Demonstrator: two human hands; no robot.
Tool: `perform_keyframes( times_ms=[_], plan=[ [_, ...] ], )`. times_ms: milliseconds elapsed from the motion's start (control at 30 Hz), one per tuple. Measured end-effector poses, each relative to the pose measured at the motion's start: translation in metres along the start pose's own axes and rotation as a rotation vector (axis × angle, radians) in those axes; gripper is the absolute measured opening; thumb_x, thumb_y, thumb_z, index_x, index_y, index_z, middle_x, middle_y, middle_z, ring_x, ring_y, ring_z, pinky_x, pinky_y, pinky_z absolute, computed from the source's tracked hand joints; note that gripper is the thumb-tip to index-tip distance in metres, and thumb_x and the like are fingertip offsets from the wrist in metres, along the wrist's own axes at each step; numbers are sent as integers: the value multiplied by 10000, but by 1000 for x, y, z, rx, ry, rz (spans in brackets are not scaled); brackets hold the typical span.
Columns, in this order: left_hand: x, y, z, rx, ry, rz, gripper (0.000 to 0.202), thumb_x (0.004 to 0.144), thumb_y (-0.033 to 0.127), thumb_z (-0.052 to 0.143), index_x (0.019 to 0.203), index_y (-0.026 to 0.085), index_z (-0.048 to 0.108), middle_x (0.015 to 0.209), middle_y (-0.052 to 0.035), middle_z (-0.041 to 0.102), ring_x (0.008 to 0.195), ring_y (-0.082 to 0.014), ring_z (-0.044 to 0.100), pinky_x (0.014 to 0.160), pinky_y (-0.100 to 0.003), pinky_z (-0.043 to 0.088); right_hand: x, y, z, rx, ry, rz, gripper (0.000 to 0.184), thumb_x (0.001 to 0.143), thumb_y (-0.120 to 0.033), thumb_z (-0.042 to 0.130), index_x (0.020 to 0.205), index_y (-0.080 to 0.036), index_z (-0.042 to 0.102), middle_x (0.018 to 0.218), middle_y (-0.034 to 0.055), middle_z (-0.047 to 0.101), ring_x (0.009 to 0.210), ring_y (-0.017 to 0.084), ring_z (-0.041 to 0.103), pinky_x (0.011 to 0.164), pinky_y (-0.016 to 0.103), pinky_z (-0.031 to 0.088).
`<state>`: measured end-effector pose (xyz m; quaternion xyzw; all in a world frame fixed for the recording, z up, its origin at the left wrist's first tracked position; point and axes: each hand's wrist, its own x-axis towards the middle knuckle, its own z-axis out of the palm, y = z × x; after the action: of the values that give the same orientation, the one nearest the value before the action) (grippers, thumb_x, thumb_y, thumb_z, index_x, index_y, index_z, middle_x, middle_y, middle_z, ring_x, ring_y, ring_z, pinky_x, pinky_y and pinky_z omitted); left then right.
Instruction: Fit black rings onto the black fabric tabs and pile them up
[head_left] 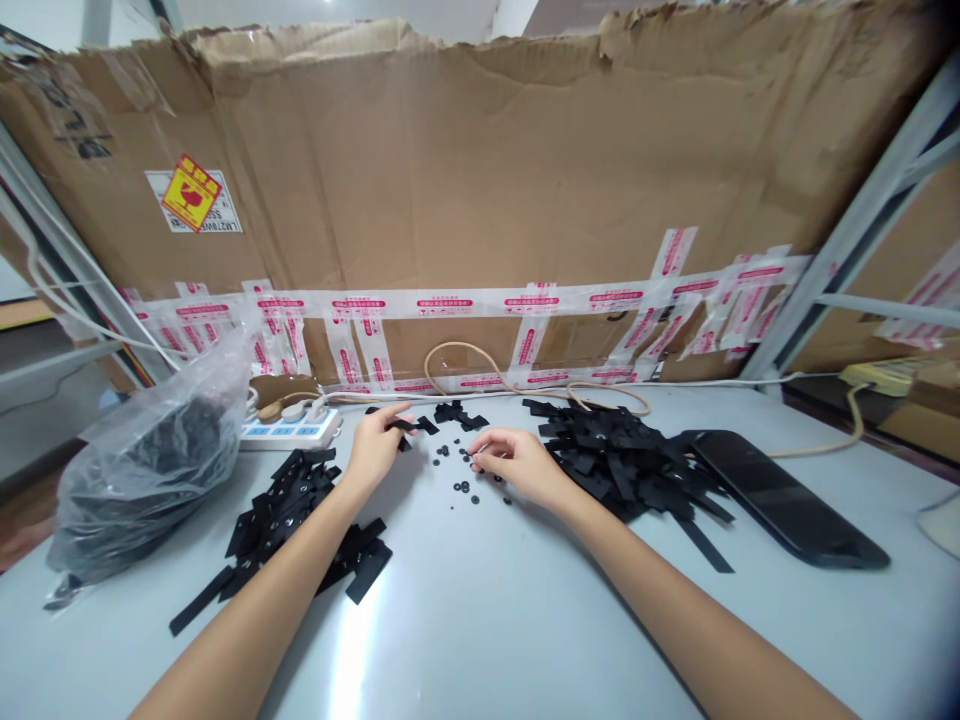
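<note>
Pale table point(480, 620): black strip point(403, 425) being pinched in left hand point(377, 443), far centre; small discs point(465, 488) being kept between hands, seemingly for reach; right hand point(517, 460) being held beside, grip untellable.

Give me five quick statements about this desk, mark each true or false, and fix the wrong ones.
1. The left hand holds a black strip. True.
2. The right hand rests on the long black object. False: it is at the small round black pieces, and the long object lies off to its right.
3. The plastic bag sits to the left of the power strip. True.
4. The tape across the cardboard is plain green. False: it is white with pink-red printing.
5. The left heap and the right heap are both made of black strips. True.
</note>
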<state>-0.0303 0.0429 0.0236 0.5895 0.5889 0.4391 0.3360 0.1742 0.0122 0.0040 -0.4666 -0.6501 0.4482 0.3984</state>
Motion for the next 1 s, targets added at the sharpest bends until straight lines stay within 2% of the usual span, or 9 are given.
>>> perform_keyframes(
  times_ms=[67,133,233,333,533,633,733,867,1000],
  plan=[
    [-10,11,6,-72,-131,-33,455,677,340,566,1071,117,610,671,-41,628,443,-92,393,411,-221,292,0,-1,0,54,-4,-9,112,674,-229,586,768,-177,617,656,26,661,609,134,582,558,246,407],
    [-18,17,13,-79,-231,-54,408,660,370,577,972,117,647,626,-27,606,443,-90,393,413,-218,281,-2,-5,1,94,-26,-17,140,690,-264,595,793,-174,624,690,35,677,643,144,603,599,260,420],
    [-23,16,21,-34,-330,-12,321,656,299,542,896,129,671,521,10,534,465,-107,410,441,-223,300,-7,-15,4,149,-81,-64,175,706,-301,604,828,-179,636,766,50,696,724,166,627,634,277,437],
    [-23,8,24,12,-400,68,253,621,193,483,766,132,680,493,18,497,484,-113,409,463,-226,304,-10,-22,8,193,-115,-160,162,724,-303,606,833,-191,647,837,55,702,838,179,635,749,306,450],
    [-26,3,26,0,-511,149,309,602,139,468,848,155,654,619,7,569,513,-110,420,467,-211,310,-11,-21,14,231,-115,-203,177,694,-341,647,785,-190,652,862,57,702,850,194,648,814,355,467],
    [-31,7,28,-9,-552,155,182,664,202,495,774,154,632,544,32,508,485,-100,391,457,-210,296,-11,-18,17,341,-135,-157,210,679,-358,661,804,-190,648,858,54,707,868,200,650,825,360,471],
    [-34,9,29,3,-580,135,147,701,270,520,726,155,606,516,45,476,469,-94,379,459,-216,289,-11,-17,17,398,-144,-121,217,667,-352,672,811,-192,649,838,52,712,864,198,651,813,347,474],
    [-32,6,33,-22,-514,119,208,717,334,542,811,155,591,622,22,555,481,-93,419,473,-221,322,-7,-16,14,380,34,-98,224,653,-344,682,802,-181,647,773,57,712,766,190,657,741,329,482],
    [-28,2,36,-89,-446,123,284,761,389,486,868,156,608,632,2,592,480,-98,439,472,-223,327,-2,-13,8,445,154,-73,232,630,-331,701,791,-172,647,748,59,714,755,185,656,782,339,472]
  ],
)
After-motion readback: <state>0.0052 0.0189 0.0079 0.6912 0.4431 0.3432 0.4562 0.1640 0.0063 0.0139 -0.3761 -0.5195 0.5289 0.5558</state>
